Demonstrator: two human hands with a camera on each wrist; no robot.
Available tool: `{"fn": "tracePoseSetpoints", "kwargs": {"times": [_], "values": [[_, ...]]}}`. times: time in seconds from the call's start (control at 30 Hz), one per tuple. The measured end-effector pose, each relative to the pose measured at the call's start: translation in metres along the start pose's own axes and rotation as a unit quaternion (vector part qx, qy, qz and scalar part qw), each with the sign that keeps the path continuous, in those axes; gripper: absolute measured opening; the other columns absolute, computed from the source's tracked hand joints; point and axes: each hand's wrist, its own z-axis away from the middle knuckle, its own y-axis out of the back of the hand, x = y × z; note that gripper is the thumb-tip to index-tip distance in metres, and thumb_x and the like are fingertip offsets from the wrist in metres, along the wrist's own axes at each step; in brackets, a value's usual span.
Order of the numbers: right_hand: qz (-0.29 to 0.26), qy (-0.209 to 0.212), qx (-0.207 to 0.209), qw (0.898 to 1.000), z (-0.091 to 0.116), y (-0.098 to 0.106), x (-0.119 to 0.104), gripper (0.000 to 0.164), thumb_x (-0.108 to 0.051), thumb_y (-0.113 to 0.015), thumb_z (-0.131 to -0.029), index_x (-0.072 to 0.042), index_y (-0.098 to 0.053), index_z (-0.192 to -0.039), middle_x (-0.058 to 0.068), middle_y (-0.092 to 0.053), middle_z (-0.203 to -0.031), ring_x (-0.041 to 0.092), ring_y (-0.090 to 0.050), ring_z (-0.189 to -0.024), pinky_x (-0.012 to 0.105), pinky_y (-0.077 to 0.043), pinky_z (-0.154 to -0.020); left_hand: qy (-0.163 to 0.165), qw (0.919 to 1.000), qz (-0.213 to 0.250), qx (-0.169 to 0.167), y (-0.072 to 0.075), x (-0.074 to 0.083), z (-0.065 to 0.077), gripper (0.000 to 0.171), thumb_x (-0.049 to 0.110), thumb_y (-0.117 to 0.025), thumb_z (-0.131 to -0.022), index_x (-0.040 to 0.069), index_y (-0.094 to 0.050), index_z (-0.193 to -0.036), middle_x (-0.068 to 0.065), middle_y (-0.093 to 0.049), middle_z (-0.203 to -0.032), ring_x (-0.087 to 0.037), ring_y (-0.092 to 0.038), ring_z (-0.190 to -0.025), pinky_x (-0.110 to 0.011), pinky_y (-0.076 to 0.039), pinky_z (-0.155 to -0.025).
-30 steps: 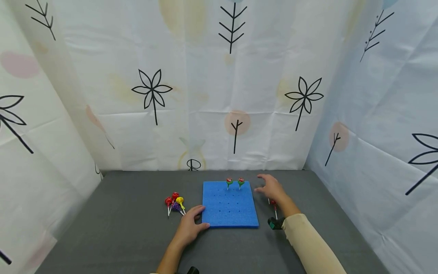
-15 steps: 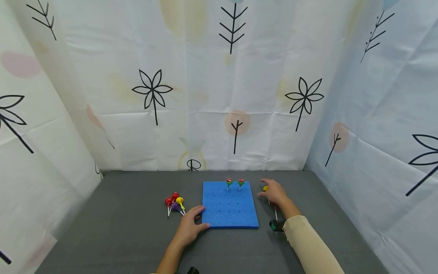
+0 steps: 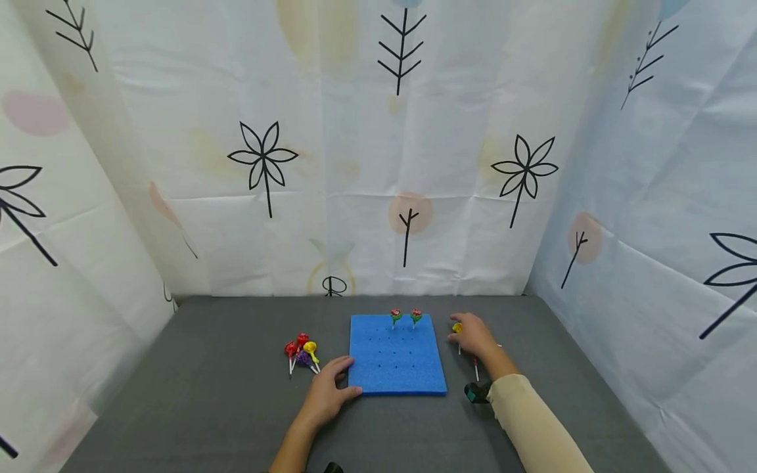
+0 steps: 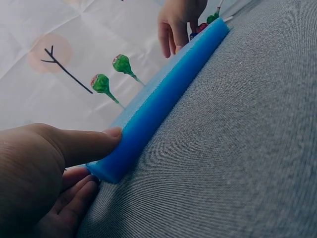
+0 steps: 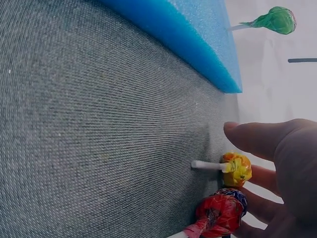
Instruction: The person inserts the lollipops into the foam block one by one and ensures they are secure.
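Note:
My left hand [image 3: 328, 391] holds the near left corner of the blue foam board [image 3: 396, 381], thumb along the front side and fingers at the left edge. Two green-wrapped lollipops [image 3: 395, 316] stand upright in the board's far row. Right of the board, my right hand [image 3: 475, 336] reaches down over a yellow lollipop [image 5: 237, 169]. In the right wrist view its fingers lie just behind the yellow candy, while the thumb stays apart above it. A red lollipop [image 5: 218, 216] and a dark blue-purple one [image 5: 239, 195] lie close by, under that hand.
A bunch of red, yellow and purple lollipops [image 3: 310, 349] lies on the grey table [image 3: 225, 394] left of the board. Rows of small holes dot the board. Patterned white cloth [image 3: 355, 164] closes off the back and both sides.
My right hand has come down and slightly toward me, onto the yellow lollipop, which has shifted a little left. The left hand and the board stay in place.

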Motion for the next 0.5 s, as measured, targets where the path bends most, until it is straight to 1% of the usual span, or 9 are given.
{"fn": "tracePoseSetpoints", "kwargs": {"times": [0.17,0.33,0.5], "values": [[0.003,0.010,0.012,1.000,0.0009,-0.0003,-0.0003,0.042,-0.011,-0.074,-0.086,0.003,-0.062,-0.124,0.024,-0.059,-0.119,0.039,-0.056,-0.107,0.052,-0.046,-0.089,0.002,1.0000,0.001,-0.001,-0.0002,0.0005,-0.0002,0.061,0.016,-0.081,-0.079,0.000,-0.057,-0.132,-0.021,-0.050,-0.138,-0.039,-0.058,-0.114,-0.052,-0.045,-0.095],[0.003,0.015,0.023,1.000,0.0003,-0.0021,0.0015,0.037,-0.010,-0.072,-0.087,0.003,-0.064,-0.121,0.022,-0.062,-0.117,0.037,-0.058,-0.105,0.051,-0.047,-0.089,0.000,1.0000,0.003,0.000,0.0002,0.0006,-0.0002,0.060,0.016,-0.081,-0.079,-0.001,-0.057,-0.132,-0.022,-0.050,-0.137,-0.038,-0.058,-0.114,-0.051,-0.046,-0.095],[0.001,0.021,0.033,0.999,-0.0013,-0.0051,0.0026,0.031,-0.006,-0.070,-0.088,0.004,-0.066,-0.117,0.020,-0.064,-0.112,0.037,-0.059,-0.103,0.050,-0.048,-0.087,-0.002,1.0000,0.001,-0.002,0.0002,-0.0006,0.0000,0.060,0.016,-0.081,-0.079,-0.001,-0.057,-0.132,-0.022,-0.050,-0.137,-0.038,-0.058,-0.114,-0.051,-0.046,-0.095]]}}
